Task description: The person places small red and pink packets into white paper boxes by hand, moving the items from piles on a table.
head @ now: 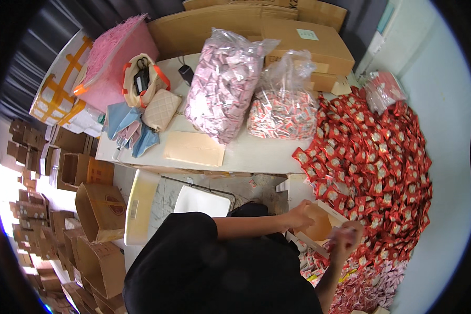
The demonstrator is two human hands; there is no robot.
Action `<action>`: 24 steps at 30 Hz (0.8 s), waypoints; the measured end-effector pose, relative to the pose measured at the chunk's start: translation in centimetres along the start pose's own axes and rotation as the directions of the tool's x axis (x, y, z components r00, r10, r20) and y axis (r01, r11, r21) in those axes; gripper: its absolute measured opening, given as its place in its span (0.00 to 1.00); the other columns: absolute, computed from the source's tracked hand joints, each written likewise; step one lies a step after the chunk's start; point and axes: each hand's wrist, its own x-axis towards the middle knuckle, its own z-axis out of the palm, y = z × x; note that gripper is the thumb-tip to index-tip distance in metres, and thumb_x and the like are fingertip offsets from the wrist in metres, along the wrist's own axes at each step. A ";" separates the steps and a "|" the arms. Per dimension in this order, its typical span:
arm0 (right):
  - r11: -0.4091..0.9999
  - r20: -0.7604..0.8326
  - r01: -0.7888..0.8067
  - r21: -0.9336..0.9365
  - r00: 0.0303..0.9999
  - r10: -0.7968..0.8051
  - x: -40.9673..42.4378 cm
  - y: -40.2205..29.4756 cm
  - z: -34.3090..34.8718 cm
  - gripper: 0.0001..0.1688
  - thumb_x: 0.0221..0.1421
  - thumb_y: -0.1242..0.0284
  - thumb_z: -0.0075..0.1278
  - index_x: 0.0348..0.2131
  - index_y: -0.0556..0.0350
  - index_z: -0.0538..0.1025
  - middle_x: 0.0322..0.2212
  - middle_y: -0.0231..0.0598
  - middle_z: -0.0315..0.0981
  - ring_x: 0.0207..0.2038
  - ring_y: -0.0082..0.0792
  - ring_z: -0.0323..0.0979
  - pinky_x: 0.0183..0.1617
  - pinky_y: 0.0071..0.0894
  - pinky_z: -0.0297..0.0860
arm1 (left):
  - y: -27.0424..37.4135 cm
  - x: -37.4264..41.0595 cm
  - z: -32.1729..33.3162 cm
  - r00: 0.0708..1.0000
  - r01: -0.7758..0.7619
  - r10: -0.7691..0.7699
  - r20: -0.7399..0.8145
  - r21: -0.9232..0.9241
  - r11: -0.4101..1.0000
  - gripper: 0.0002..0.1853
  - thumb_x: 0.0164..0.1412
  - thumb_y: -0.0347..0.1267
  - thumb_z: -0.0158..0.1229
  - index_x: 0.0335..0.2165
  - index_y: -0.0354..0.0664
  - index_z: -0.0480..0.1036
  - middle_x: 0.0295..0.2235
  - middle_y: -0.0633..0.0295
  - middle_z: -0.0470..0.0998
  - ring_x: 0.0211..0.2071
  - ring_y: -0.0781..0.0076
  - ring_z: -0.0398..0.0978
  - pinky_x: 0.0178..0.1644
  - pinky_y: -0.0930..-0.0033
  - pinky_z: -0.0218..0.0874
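At lower right, my left hand [301,215] grips the near-left edge of an open cardboard box [318,223]. My right hand [348,235] is over the box's right side, its fingers closed on small pinkish packets [339,236] that are blurred. Inside the box the bare brown wall shows; part of the inside is hidden by my hands. A large heap of red wrapped packets [376,172] lies right beside and beyond the box. Smaller red, white and pink sachets [361,290] are piled below it.
A white table [259,157] ahead bears a clear bag of pink packets [223,82], a bag of orange-white sachets [284,114], a flat cardboard piece [194,148], a quilted purse [161,110] and a folded umbrella [131,127]. Chairs [198,200] and open cartons [98,259] stand left.
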 end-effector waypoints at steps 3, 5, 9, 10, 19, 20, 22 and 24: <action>0.936 0.413 0.029 -0.351 0.902 0.127 1.6 -1.8 4.8 0.13 0.39 0.82 0.48 0.30 0.57 0.66 0.24 0.36 0.62 0.25 0.30 0.64 0.27 0.28 0.63 | 3.0 -2.6 -2.5 0.999 0.048 -0.048 -0.003 -0.003 0.999 0.38 0.46 0.32 0.58 0.53 0.45 0.46 0.28 0.61 0.69 0.25 0.77 0.68 0.23 0.74 0.59; 0.817 0.561 0.264 -0.513 0.823 0.086 1.7 -0.8 7.6 0.15 0.37 0.81 0.50 0.31 0.58 0.67 0.28 0.43 0.64 0.32 0.41 0.65 0.34 0.35 0.65 | 3.4 -3.4 -3.9 0.999 -0.007 0.007 -0.031 0.023 1.000 0.38 0.46 0.32 0.57 0.52 0.43 0.46 0.28 0.59 0.70 0.26 0.76 0.69 0.24 0.74 0.60; 0.797 0.582 0.342 -0.497 0.813 0.013 1.8 -0.8 10.7 0.18 0.38 0.77 0.55 0.33 0.58 0.68 0.28 0.46 0.66 0.32 0.48 0.64 0.34 0.39 0.65 | 3.1 -3.5 -6.6 0.987 -0.137 0.138 -0.080 0.016 0.990 0.37 0.45 0.30 0.57 0.51 0.40 0.46 0.33 0.57 0.69 0.29 0.74 0.70 0.28 0.75 0.63; 0.842 0.548 0.255 -0.475 0.835 0.056 2.1 -1.1 11.4 0.18 0.38 0.77 0.55 0.34 0.58 0.68 0.28 0.47 0.66 0.32 0.48 0.65 0.33 0.38 0.65 | 1.9 -2.7 -7.5 0.971 -0.213 0.215 -0.103 0.021 0.977 0.37 0.45 0.30 0.58 0.50 0.40 0.46 0.34 0.56 0.69 0.30 0.73 0.70 0.29 0.75 0.64; 0.983 -0.189 -0.091 0.163 0.974 0.121 3.9 -1.7 13.6 0.21 0.43 0.83 0.48 0.41 0.59 0.63 0.31 0.34 0.62 0.32 0.21 0.62 0.37 0.18 0.59 | 5.8 -2.8 -10.9 0.997 -0.036 0.049 0.054 -0.224 0.974 0.33 0.48 0.22 0.54 0.49 0.47 0.46 0.39 0.56 0.68 0.38 0.64 0.71 0.34 0.67 0.70; 0.986 -0.110 -0.044 0.159 0.992 0.062 4.0 -1.6 13.8 0.23 0.43 0.83 0.49 0.42 0.58 0.63 0.34 0.37 0.62 0.36 0.26 0.63 0.39 0.21 0.61 | 5.7 -2.6 -11.0 0.995 -0.051 0.068 0.071 -0.225 0.973 0.33 0.48 0.22 0.54 0.49 0.46 0.45 0.38 0.53 0.69 0.34 0.63 0.73 0.31 0.67 0.71; 0.996 -0.012 0.062 -0.064 0.998 -0.063 3.9 -2.3 14.0 0.26 0.41 0.84 0.49 0.43 0.58 0.63 0.38 0.42 0.62 0.41 0.34 0.64 0.42 0.26 0.63 | 6.9 -3.2 -10.7 0.997 -0.001 0.018 0.077 -0.215 0.977 0.33 0.48 0.23 0.54 0.48 0.46 0.45 0.36 0.52 0.69 0.32 0.63 0.75 0.27 0.68 0.71; 0.860 0.081 0.178 -0.477 0.984 -0.158 4.0 -4.4 14.0 0.26 0.39 0.85 0.49 0.42 0.58 0.65 0.41 0.46 0.61 0.44 0.41 0.64 0.45 0.32 0.64 | 6.2 -2.7 -11.1 0.996 -0.011 0.027 0.087 -0.180 0.984 0.33 0.47 0.23 0.54 0.48 0.47 0.46 0.36 0.54 0.69 0.33 0.64 0.75 0.27 0.69 0.71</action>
